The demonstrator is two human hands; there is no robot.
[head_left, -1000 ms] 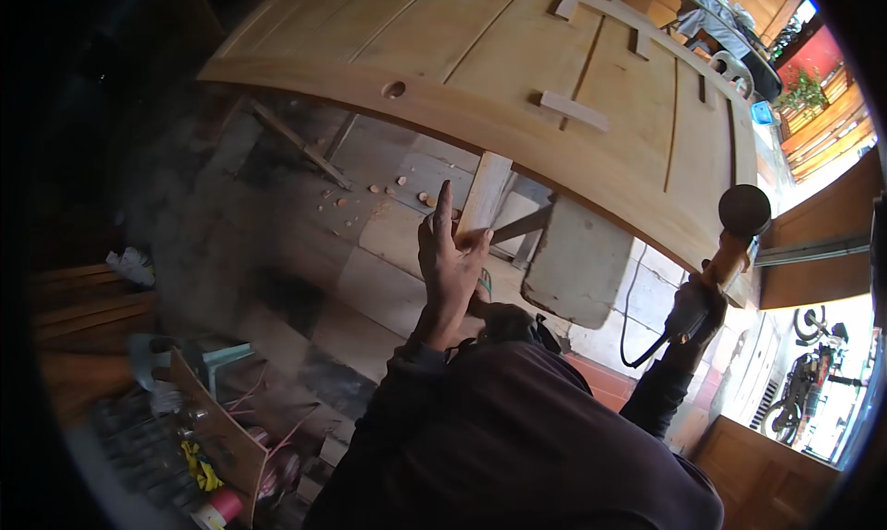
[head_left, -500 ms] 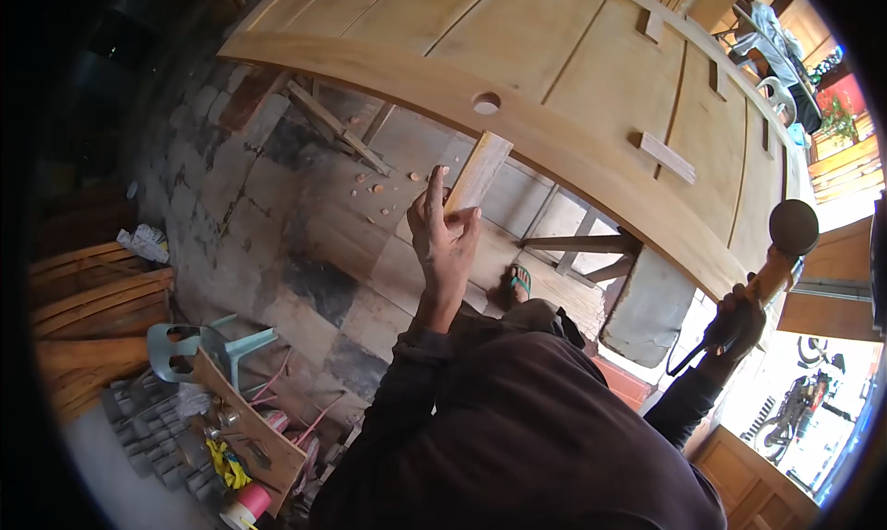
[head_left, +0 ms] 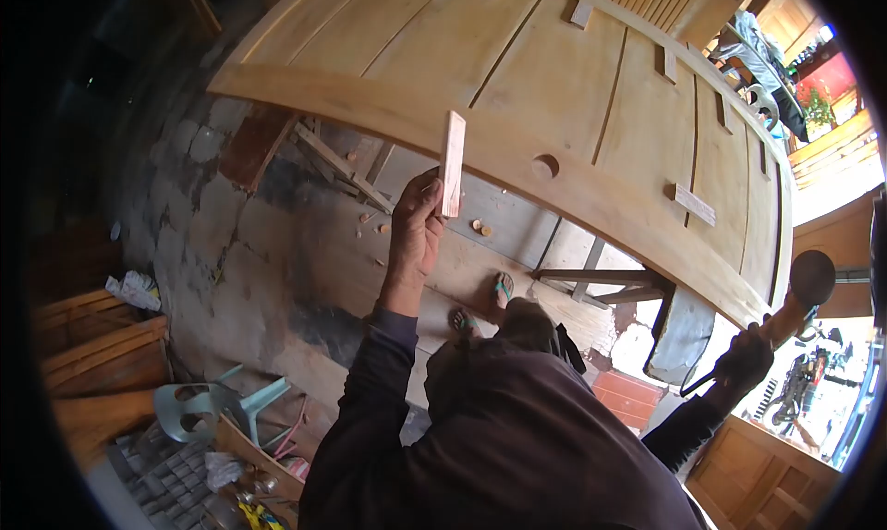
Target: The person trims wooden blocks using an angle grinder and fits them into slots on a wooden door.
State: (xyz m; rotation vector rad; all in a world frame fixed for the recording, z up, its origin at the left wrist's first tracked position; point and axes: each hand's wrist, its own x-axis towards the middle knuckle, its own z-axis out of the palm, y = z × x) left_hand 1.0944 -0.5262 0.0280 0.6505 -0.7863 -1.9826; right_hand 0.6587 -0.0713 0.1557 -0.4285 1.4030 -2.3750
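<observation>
My left hand (head_left: pixel 418 225) is closed around the lower part of a short, pale wooden strip (head_left: pixel 453 160), held nearly upright in front of the panel's near edge. My right hand (head_left: pixel 744 359), out to the right, grips a mallet-like tool (head_left: pixel 813 278) with a thick tan handle and a round dark head; its exact kind is unclear. Before me lies a large wooden door panel (head_left: pixel 388 100) with long grooves and a round hole (head_left: pixel 546 166) in its near rail. Another wooden strip (head_left: pixel 695 205) rests across a groove near the right hand, and several more lie towards the far edge.
Wooden trestle legs (head_left: pixel 601 277) support the panel. Small wood bits (head_left: pixel 481 228) are scattered on the tiled floor. At lower left stand a green plastic chair (head_left: pixel 189 412) and a wooden box (head_left: pixel 259 451). A motorcycle (head_left: pixel 799 387) is outside at right.
My left hand has gone from an extended index finger to a closed grip on the strip, now more upright. The view has shifted; my right hand still grips its tool.
</observation>
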